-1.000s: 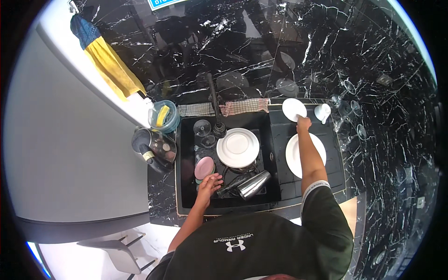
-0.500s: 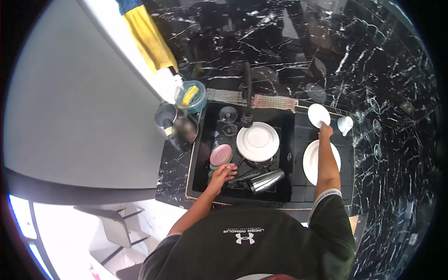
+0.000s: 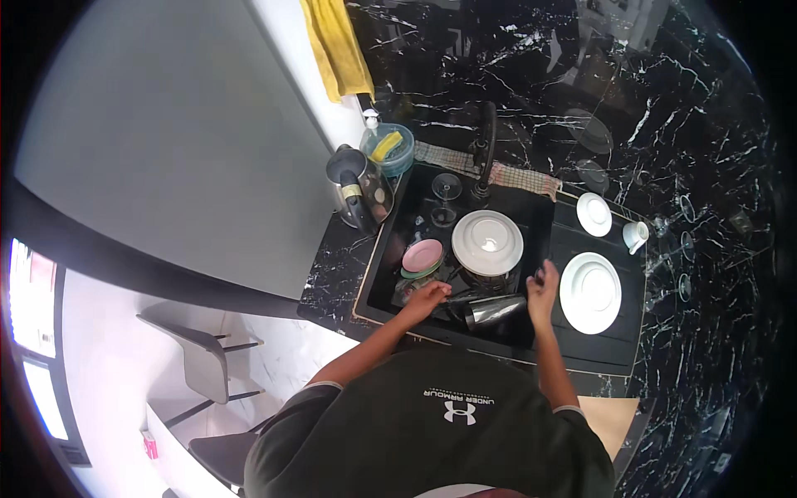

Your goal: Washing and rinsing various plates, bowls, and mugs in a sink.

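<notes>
My left hand (image 3: 428, 300) hovers low over the sink (image 3: 544, 241), fingers stretched, just below a pink saucer (image 3: 424, 254) stacked on a green one (image 3: 420, 273). Fingers apart and nothing in them, my right hand (image 3: 542, 292) is at the sink's right edge. Between the hands lies a shiny metal tumbler (image 3: 496, 311) on its side, with dark items beside it that I cannot make out. White plates (image 3: 487, 241) sit stacked in the sink's middle. Behind them a stemmed glass (image 3: 447, 187) stands at the back left.
A white plate (image 3: 590, 293), a white saucer (image 3: 594, 214) and a white cup (image 3: 636, 236) rest on the right drainboard. The faucet (image 3: 488, 149) rises behind the sink. Left of it stand a kettle (image 3: 359, 189) and a tub (image 3: 397, 148) with a yellow sponge (image 3: 387, 147).
My right hand has let go of the white saucer on the drainboard and come back toward the sink. The left hand has shifted slightly toward the tumbler. The whole view has turned.
</notes>
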Motion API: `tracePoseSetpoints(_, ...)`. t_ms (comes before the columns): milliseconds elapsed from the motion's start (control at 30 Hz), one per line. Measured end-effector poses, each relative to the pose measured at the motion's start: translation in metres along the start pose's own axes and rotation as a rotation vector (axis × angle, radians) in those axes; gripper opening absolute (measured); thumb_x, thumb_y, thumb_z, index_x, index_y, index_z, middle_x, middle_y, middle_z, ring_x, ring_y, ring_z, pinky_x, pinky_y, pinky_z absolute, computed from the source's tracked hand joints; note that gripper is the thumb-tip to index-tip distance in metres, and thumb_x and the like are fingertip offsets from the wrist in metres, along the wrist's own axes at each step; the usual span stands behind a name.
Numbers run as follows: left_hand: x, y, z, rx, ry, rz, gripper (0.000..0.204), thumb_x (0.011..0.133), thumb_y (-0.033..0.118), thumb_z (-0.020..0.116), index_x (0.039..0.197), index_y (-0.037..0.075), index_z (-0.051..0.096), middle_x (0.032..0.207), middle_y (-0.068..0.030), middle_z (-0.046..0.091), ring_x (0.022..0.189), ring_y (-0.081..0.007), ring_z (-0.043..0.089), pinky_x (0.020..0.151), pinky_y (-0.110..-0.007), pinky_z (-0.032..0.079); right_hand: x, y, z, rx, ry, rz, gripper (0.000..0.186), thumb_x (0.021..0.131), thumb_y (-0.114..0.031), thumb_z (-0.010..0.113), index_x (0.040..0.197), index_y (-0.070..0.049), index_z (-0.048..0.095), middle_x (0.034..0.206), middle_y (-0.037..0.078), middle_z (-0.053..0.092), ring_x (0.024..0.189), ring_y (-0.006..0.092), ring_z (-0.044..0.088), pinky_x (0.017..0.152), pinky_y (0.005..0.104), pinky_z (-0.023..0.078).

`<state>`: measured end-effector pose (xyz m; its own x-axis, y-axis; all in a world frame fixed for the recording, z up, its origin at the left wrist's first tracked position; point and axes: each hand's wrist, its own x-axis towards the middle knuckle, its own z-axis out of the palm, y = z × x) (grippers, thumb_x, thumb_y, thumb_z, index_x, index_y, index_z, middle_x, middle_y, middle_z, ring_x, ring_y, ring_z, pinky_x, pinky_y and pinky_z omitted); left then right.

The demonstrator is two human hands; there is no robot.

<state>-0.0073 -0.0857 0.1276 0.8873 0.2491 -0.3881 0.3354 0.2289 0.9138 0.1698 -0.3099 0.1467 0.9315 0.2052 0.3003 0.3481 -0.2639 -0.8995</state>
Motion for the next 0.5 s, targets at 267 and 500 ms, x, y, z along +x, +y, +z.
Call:
tracePoseSetpoints(267, -0.03, -0.015, 0.001, 0.388, 0.076, 0.368, 0.023, 0.083, 0.018, 0.051, 0.098, 0.002, 0.053, 0.085, -0.0082, 0.057, 0.077, -0.0137, 0.055, 0.068, -0.027, 0.043, -0.066, -0.021, 0.018, -0.038, -0.283, -0.155, 0.039, 0.076, -0.002, 0.054, 0.114, -0.006, 0.046, 0.111, 0.012, 0.047, 0.089, 0.0208, 0.054, 0.068, 0.0273, 0.046)
tracePoseSetpoints(500, -0.054, 0.012, -0.016, 0.606, 0.043, 0.296, 0.025, 0.082, 0.021, 0.05, 0.101, 0.004, 0.053, 0.09, -0.0125, 0.058, 0.08, -0.021, 0.057, 0.071, -0.03, 0.043, -0.111, -0.017, 0.036, 0.003, -0.477, -0.005, 0.03, 0.078, -0.006, 0.053, 0.108, -0.005, 0.051, 0.096, 0.012, 0.053, 0.083, 0.0178, 0.056, 0.061, 0.0249, 0.046)
